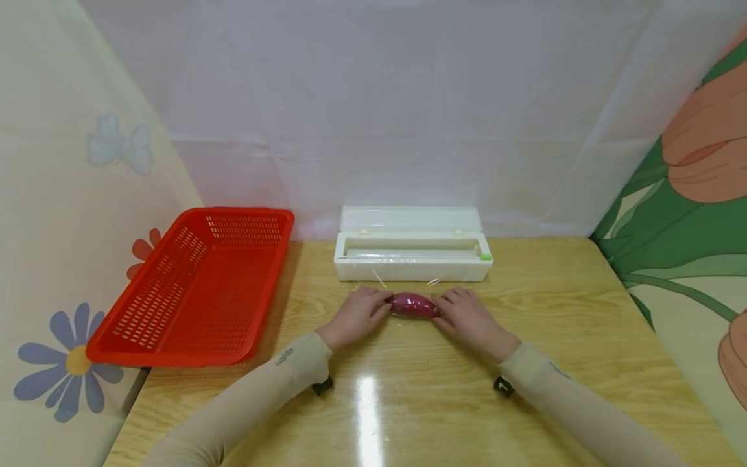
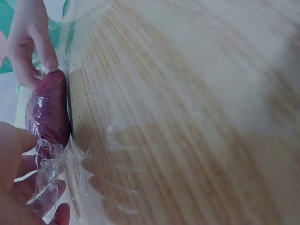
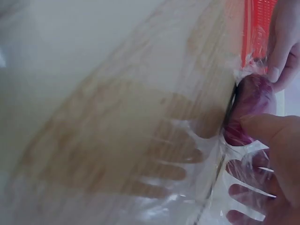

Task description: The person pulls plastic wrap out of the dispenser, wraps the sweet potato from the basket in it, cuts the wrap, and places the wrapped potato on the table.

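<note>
A purple sweet potato, wrapped in shiny cling film, lies crosswise at the middle of the table. My left hand grips its left end, where bunched film shows between thumb and fingers in the left wrist view. At the other end my right hand holds on, its thumb pressing the purple skin through the film and its other fingers spread behind the clear sheet. Just beyond both hands stands a white cling film box with its lid up. Loose film reaches from the sweet potato toward the box front.
A red plastic basket with slotted sides stands at the table's left. On the box's right front corner is a small green slider. A pale cloth hangs behind the wooden table; floral cloths flank it.
</note>
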Demonstrator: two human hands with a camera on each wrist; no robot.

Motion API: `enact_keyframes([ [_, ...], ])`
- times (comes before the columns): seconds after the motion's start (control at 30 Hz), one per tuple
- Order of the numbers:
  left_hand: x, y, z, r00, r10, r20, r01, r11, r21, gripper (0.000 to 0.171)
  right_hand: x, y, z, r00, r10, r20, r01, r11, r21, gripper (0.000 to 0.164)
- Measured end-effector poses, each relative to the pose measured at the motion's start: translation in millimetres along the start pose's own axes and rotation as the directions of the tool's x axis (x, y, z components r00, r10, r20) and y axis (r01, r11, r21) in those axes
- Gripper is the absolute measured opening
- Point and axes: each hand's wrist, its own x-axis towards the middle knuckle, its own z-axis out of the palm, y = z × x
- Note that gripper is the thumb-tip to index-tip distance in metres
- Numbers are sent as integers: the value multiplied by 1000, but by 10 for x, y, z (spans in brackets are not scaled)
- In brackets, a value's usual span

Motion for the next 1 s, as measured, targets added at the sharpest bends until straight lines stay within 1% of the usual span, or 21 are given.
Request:
enact_keyframes([
  [0.13, -9, -6, -10, 1000, -10, -2, 10, 1000, 7, 40, -21, 26, -64, 1000, -9, -27, 9, 1000, 29, 49],
  [0.23, -15, -4, -11, 999, -12, -33, 12, 1000, -7, 39, -26, 95, -120, 995, -29, -92, 30, 999, 13, 47],
  [0.3, -16, 2, -18, 998, -10, -55, 9, 1000, -21, 37, -32, 168, -177, 988, -31, -150, 32, 999, 4, 43],
  [0.37, -13, 14, -30, 997, -10, -80, 7, 999, -34, 35, -37, 260, -247, 978, -24, -208, 27, 1000, 9, 41],
  [0.53, 9, 69, -99, 994, -16, -111, 11, 999, -50, 31, -47, 508, -467, 943, 41, -330, -17, 997, 77, 38],
  [0.6, 24, 98, -140, 993, -11, -115, 5, 999, -53, 31, -38, 618, -528, 928, 64, -367, -33, 995, 91, 38],
  [0.67, 41, 126, -183, 993, -5, -120, -3, 998, -59, 31, -24, 728, -563, 918, 91, -385, -54, 993, 105, 40],
  [0.73, 61, 153, -228, 992, 1, -124, -10, 997, -73, 31, -8, 836, -575, 918, 121, -379, -83, 990, 116, 43],
  [0.8, 91, 179, -268, 991, 15, -136, -27, 996, -89, 31, 1, 927, -582, 925, 167, -342, -124, 981, 146, 49],
  [0.9, 147, 202, -307, 986, 44, -162, -58, 995, -84, 29, 10, 1037, -565, 936, 239, -260, -191, 962, 197, 59],
  [1.0, 210, 214, -326, 981, 66, -180, -79, 995, -64, 29, 19, 1117, -516, 942, 286, -175, -241, 940, 242, 66],
])
